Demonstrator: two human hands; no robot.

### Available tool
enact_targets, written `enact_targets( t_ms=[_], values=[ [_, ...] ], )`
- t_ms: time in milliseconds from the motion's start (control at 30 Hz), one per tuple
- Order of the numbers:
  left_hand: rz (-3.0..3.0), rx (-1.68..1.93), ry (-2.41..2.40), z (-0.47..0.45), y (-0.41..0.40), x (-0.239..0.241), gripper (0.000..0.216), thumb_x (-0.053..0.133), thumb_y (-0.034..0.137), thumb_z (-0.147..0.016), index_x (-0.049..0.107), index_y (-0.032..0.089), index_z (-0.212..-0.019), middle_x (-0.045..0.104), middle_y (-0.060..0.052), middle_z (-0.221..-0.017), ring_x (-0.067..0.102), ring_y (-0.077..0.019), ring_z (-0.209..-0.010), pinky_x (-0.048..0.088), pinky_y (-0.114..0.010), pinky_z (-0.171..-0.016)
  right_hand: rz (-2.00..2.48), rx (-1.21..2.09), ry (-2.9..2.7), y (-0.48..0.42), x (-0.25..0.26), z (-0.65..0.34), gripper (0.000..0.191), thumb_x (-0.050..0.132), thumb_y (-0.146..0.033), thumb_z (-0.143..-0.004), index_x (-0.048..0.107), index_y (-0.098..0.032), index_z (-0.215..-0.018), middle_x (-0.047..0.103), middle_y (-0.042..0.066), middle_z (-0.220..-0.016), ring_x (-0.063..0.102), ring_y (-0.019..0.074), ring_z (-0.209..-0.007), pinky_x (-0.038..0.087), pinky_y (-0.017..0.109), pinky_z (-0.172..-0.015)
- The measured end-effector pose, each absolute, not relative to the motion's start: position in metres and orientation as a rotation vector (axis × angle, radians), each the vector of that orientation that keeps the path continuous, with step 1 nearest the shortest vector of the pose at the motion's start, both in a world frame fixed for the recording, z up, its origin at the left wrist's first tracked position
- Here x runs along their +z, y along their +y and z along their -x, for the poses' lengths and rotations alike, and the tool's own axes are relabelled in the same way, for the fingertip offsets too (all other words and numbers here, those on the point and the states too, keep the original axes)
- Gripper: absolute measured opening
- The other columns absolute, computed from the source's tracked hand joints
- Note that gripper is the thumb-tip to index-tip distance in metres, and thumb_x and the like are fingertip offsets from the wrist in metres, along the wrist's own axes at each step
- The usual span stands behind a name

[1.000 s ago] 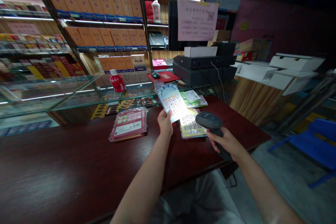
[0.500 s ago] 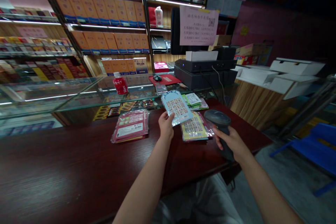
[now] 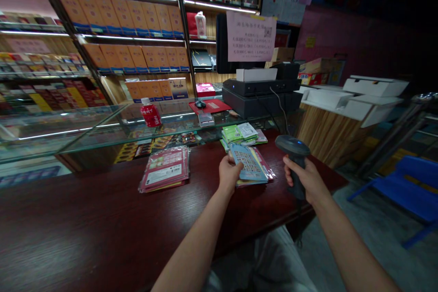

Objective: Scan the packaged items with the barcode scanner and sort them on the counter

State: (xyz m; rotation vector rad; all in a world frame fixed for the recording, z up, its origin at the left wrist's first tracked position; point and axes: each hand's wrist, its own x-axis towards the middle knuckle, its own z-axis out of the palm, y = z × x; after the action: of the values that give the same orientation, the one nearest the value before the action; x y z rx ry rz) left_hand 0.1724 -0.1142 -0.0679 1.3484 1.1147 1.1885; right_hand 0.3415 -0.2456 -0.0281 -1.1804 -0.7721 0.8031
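My left hand (image 3: 230, 173) pinches the near edge of a blue sticker sheet (image 3: 249, 163), which lies on top of a small stack of sheets (image 3: 264, 169) on the dark wooden counter (image 3: 85, 223). My right hand (image 3: 308, 181) is wrapped round the handle of a black barcode scanner (image 3: 293, 147), held upright just right of that stack. A stack of green sheets (image 3: 236, 134) lies behind it. A pink stack of sheets (image 3: 165, 173) lies to the left.
A glass display case (image 3: 85, 127) with a red bottle (image 3: 149, 114) on it runs behind the counter. A black register (image 3: 260, 93) with a pink notice (image 3: 250, 36) stands at the back. Shelves of boxed goods (image 3: 137, 9) fill the wall. A blue chair (image 3: 407, 191) stands on the right.
My left hand has lowered the blue sheet from the air onto the stack. My right hand has swung the scanner away to the right and upright.
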Motion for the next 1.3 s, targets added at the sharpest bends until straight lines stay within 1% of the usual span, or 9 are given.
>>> enact_targets(
  t_ms=[133, 267, 400, 500, 567, 800, 1100, 1200, 1300],
  values=[
    [-1.695, 1.007, 1.456, -0.165, -0.113, -0.061, 0.020, 0.064, 0.024, -0.064, 0.053, 0.018, -0.079, 0.060, -0.004, -0.079, 0.061, -0.0193, -0.076, 0.047, -0.030, -0.070, 1.176, 0.811, -0.767, -0.244, -0.029, -0.340, 0.035, 0.077, -0.043, -0.069, 0.053, -0.019, -0.080, 0.053, -0.007, -0.051, 0.046, 0.0072, -0.037, 0.035, 0.017, -0.033],
    [-1.994, 0.783, 1.624, -0.159, -0.117, -0.050, 0.055, 0.067, 0.036, -0.067, 0.053, 0.014, -0.115, 0.055, -0.015, -0.111, 0.054, -0.0279, -0.109, 0.042, -0.037, -0.093, 1.177, 0.823, -0.761, -0.244, -0.025, -0.338, 0.036, 0.077, -0.043, -0.068, 0.053, -0.020, -0.081, 0.053, -0.007, -0.051, 0.045, 0.0075, -0.037, 0.035, 0.018, -0.033],
    [-2.248, 0.528, 1.328, -0.156, -0.118, -0.049, 0.099, 0.077, 0.058, -0.052, 0.040, 0.024, -0.138, 0.030, -0.016, -0.144, 0.030, -0.0359, -0.134, 0.028, -0.043, -0.107, 1.189, 0.825, -0.752, -0.244, -0.024, -0.338, 0.037, 0.078, -0.044, -0.066, 0.053, -0.020, -0.081, 0.053, -0.007, -0.051, 0.046, 0.0076, -0.037, 0.035, 0.018, -0.033],
    [-2.384, 0.341, 1.155, -0.156, -0.121, -0.052, 0.118, 0.082, 0.060, -0.037, 0.036, 0.030, -0.141, 0.013, -0.013, -0.154, 0.009, -0.0419, -0.141, 0.016, -0.050, -0.112, 1.190, 0.821, -0.757, -0.243, -0.025, -0.339, 0.037, 0.077, -0.045, -0.067, 0.053, -0.020, -0.081, 0.053, -0.007, -0.051, 0.046, 0.0076, -0.037, 0.035, 0.018, -0.033],
    [-2.420, 0.301, 1.153, -0.159, -0.124, -0.055, 0.114, 0.083, 0.055, -0.040, 0.036, 0.030, -0.141, 0.013, -0.012, -0.155, 0.006, -0.0425, -0.141, 0.015, -0.051, -0.112, 1.186, 0.818, -0.757, -0.243, -0.027, -0.340, 0.038, 0.077, -0.045, -0.067, 0.053, -0.020, -0.081, 0.053, -0.007, -0.051, 0.045, 0.0074, -0.036, 0.035, 0.018, -0.033],
    [-2.410, 0.494, 1.164, -0.169, -0.127, -0.067, 0.095, 0.080, 0.046, -0.052, 0.044, 0.023, -0.137, 0.023, -0.017, -0.148, 0.018, -0.0394, -0.138, 0.022, -0.048, -0.110, 1.184, 0.815, -0.750, -0.242, -0.027, -0.339, 0.040, 0.078, -0.046, -0.065, 0.053, -0.020, -0.080, 0.053, -0.007, -0.052, 0.046, 0.0075, -0.037, 0.035, 0.018, -0.033],
    [-2.365, 0.651, 1.128, -0.166, -0.122, -0.073, 0.098, 0.081, 0.057, -0.046, 0.048, 0.023, -0.132, 0.026, -0.018, -0.146, 0.021, -0.0409, -0.136, 0.023, -0.052, -0.108, 1.187, 0.832, -0.768, -0.241, -0.027, -0.336, 0.039, 0.077, -0.046, -0.066, 0.054, -0.020, -0.081, 0.054, -0.007, -0.052, 0.046, 0.0075, -0.037, 0.036, 0.018, -0.034],
    [-2.404, 0.745, 1.122, -0.164, -0.113, -0.066, 0.082, 0.070, 0.060, -0.063, 0.047, 0.023, -0.132, 0.030, -0.017, -0.144, 0.024, -0.0352, -0.137, 0.022, -0.049, -0.109, 1.187, 0.825, -0.791, -0.243, -0.024, -0.334, 0.039, 0.077, -0.047, -0.065, 0.054, -0.019, -0.078, 0.053, -0.007, -0.051, 0.045, 0.0073, -0.037, 0.035, 0.018, -0.033],
    [-2.425, 0.773, 1.247, -0.156, -0.097, -0.054, 0.064, 0.061, 0.054, -0.075, 0.050, 0.022, -0.130, 0.041, -0.016, -0.136, 0.033, -0.0309, -0.131, 0.025, -0.045, -0.108, 1.188, 0.836, -0.790, -0.244, -0.021, -0.333, 0.041, 0.078, -0.047, -0.063, 0.054, -0.019, -0.080, 0.053, -0.007, -0.051, 0.045, 0.0076, -0.037, 0.035, 0.018, -0.033]
  ],
)
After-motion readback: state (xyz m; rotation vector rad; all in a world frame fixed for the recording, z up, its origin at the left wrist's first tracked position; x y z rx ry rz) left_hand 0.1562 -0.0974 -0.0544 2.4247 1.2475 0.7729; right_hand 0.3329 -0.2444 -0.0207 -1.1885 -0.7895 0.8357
